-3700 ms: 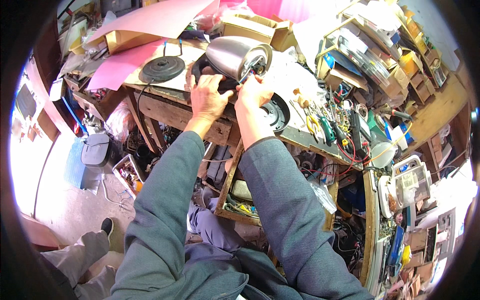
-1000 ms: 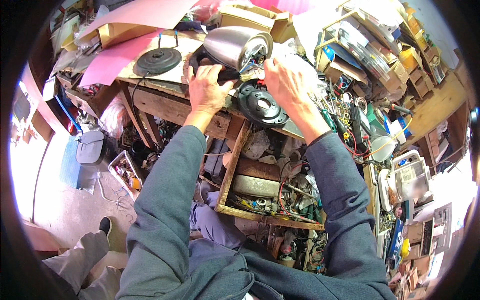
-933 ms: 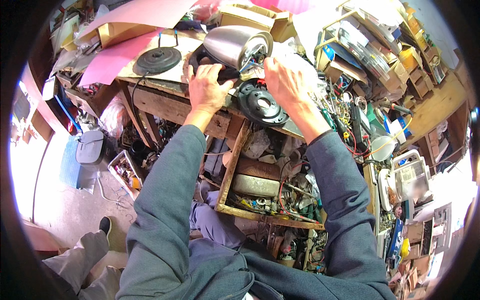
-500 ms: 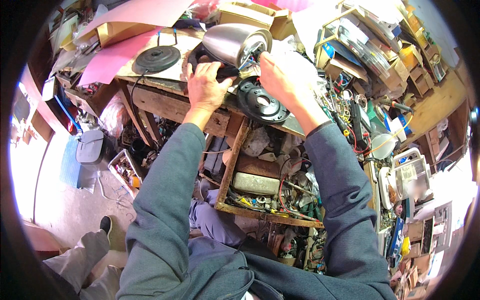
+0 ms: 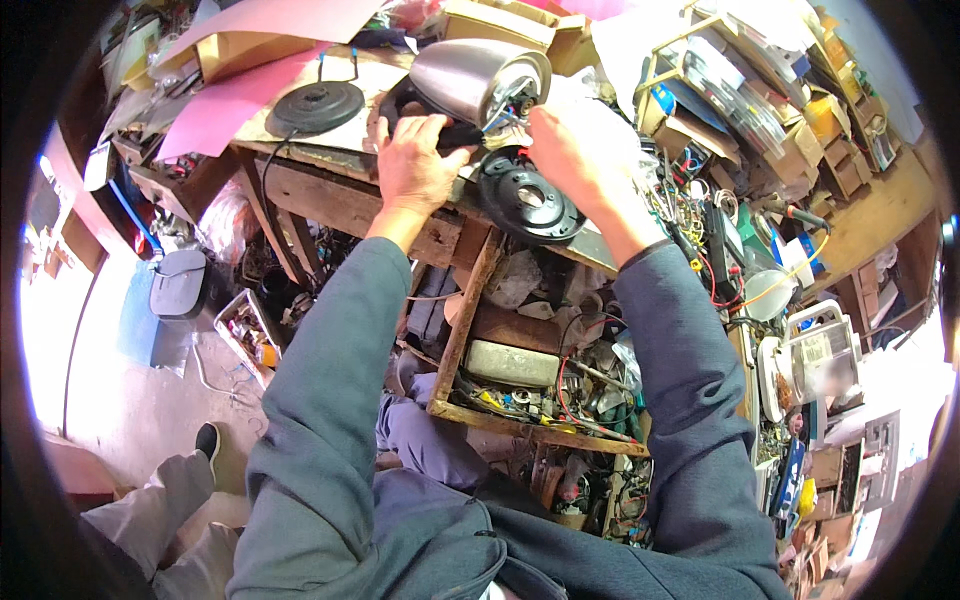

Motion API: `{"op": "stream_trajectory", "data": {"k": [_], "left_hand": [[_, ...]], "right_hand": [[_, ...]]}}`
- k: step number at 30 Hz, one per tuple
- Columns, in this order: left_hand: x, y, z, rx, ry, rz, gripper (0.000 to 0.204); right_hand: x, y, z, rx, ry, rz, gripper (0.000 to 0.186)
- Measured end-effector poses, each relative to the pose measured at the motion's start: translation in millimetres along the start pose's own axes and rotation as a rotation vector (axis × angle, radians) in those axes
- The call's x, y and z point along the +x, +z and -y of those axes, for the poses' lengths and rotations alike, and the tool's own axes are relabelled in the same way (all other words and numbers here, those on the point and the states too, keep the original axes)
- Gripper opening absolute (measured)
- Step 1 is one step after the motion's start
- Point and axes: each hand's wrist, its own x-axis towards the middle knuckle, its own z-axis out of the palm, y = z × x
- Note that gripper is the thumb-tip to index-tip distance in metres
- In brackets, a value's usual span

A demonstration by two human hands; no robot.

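Observation:
A brushed-metal electric kettle (image 5: 455,75) lies on its side on the wooden workbench, its open bottom facing right with wires and small parts showing. My left hand (image 5: 415,165) is closed round its black handle (image 5: 398,103). At the open bottom, my right hand (image 5: 570,150) has its fingers pinched beside the wires (image 5: 495,122); what they grip is hidden. Below that hand, a round black base part (image 5: 528,200) with a central hole rests at the bench's front edge. A black round power base (image 5: 318,107) with a cord stands to the left.
An open wooden drawer (image 5: 540,433) full of parts and wires juts out beneath the bench. Tangled cables and tools (image 5: 700,230) crowd the right side. Pink sheets (image 5: 240,105) and cardboard boxes (image 5: 500,25) lie at the back. Another person's leg (image 5: 160,505) shows at lower left.
The kettle's open bottom shows slightly more toward me. My left hand keeps its hold on the handle, and my right hand stays at the wires with only a small shift.

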Motion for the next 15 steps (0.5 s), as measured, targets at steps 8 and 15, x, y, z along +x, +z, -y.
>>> {"op": "stream_trajectory", "data": {"k": [8,15], "left_hand": [[2,1,-5,0.001,0.006,0.007,0.041],[0,0,2,0.000,-0.008,-0.003,0.043]], "right_hand": [[1,17,-8,0.028,0.059,-0.162,0.014],[5,-6,8,-0.101,0.061,0.152,0.012]]}}
